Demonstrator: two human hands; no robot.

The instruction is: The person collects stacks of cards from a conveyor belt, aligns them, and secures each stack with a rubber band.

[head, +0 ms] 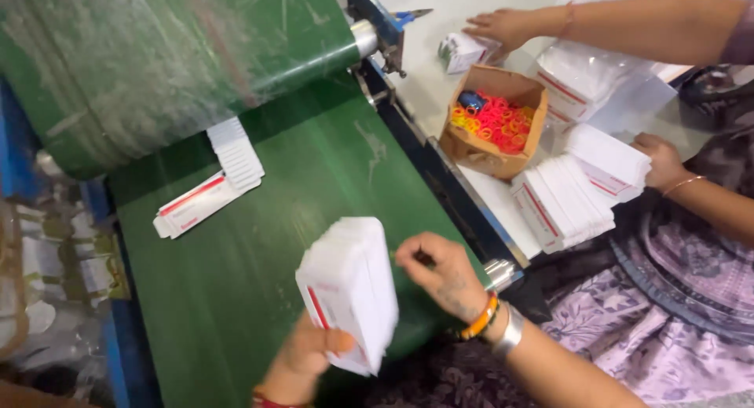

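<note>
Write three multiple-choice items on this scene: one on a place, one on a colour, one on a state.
1. Where does the cardboard box of rubber bands stand?
A. on the green belt
B. on the pale table beside the belt
C. on the floor

2. What colour is the belt?
A. green
B. black
C. yellow

3. What is the left hand doing?
A. resting empty
B. gripping a stack of white flat cartons
C. reaching into the box

Answers: 1 B, the box sits on the table, right of the belt's edge. 2 A, its surface is plainly green. 3 B, its fingers close on the stack from below, while the right hand is beside it, empty.
</note>
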